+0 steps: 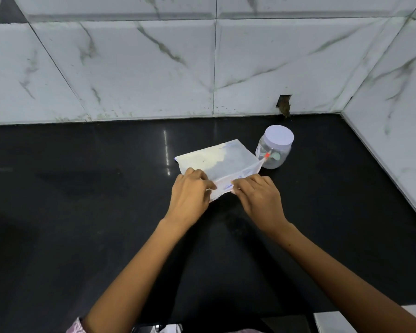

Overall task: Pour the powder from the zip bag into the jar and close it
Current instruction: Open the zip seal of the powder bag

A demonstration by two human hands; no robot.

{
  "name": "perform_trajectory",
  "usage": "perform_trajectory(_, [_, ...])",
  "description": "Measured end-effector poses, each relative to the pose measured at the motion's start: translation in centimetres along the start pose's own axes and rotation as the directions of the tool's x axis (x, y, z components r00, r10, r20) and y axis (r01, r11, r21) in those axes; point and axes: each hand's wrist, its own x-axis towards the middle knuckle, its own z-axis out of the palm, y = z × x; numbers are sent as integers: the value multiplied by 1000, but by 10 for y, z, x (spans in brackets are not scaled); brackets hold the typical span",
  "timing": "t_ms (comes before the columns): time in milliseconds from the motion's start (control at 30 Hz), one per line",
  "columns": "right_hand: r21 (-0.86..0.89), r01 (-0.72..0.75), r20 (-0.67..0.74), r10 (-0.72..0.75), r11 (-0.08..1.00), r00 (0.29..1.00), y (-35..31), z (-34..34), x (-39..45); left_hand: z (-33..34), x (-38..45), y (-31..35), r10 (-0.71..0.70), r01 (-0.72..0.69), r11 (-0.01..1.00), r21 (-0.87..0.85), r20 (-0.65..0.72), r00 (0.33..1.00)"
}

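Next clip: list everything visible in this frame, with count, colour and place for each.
zip bag: one, clear with pale powder inside, flat on the countertop, its near edge pinched by both hands
jar: one, clear plastic, upright just right of the bag, near the back wall
lid: one, white, on the jar
countertop: one, glossy black, across the frame
wall tiles: white with grey veins, behind and to the right
hole: one, dark, at the tile base behind the jar
left hand: grip on the bag's near edge
right hand: grip on the same edge
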Motion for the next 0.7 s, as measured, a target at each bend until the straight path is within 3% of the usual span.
perform_trajectory(100, [-13,-22,32,22,1000,999,4,4,-13,8,-11,5,-85,87,995,53,-49,995])
perform_trajectory(200, [-21,-38,86,40,999,995,10,3,-26,15,-27,20,-56,55,998,-9,-60,997])
perform_trajectory(300, [-18,-43,132,45,999,990,16,-2,-31,21,-38,32,-4,11,999,51,-130,991])
perform_trajectory(400, [0,-63,99,63,998,993,27,-14,-37,28,-46,37,-35,63,988,138,-194,980])
perform_trajectory(533, [-87,-70,93,78,994,993,45,-24,-44,38,-59,41,-35,72,977,202,-182,983])
perform_trajectory(633, [-1,-126,144,125,992,982,50,-24,-51,45,-64,44,-35,73,969,237,-160,986])
perform_trajectory(700, [124,-253,207,224,960,952,54,-24,-58,49,-67,46,-36,76,964,254,-158,987])
